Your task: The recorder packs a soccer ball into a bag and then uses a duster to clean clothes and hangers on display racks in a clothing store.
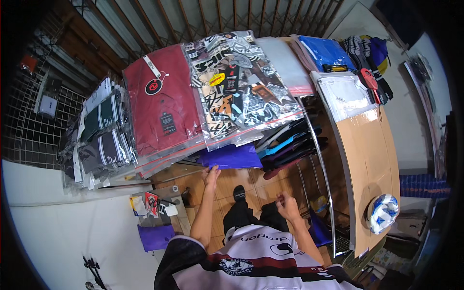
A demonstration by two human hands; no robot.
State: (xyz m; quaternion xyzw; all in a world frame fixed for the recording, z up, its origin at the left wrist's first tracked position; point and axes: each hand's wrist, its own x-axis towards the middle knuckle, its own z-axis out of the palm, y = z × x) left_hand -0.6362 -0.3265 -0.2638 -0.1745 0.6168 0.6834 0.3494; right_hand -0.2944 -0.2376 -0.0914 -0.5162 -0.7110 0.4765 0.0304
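My left hand [211, 176] pinches the near edge of a purple plastic bag [232, 156], whose far part lies under the clear-wrapped garments. My right hand [288, 206] hangs above my right leg, its fingers curled loosely, apart from everything. Beyond the bag lie a maroon garment in a clear zip bag [163, 105] with hang tags and a patterned black, white and orange garment in a clear bag [243, 87]. Dark and blue garments [290, 141] hang below to the right of the purple bag.
Packed striped garments [105, 145] are stacked at the left. On the right, a cardboard-topped table [373, 152] bears a blue and white ball [384, 214], white packages and a red tape dispenser [369, 81]. A chrome rail [322, 163] runs beside it. Another purple bag [156, 237] lies lower left.
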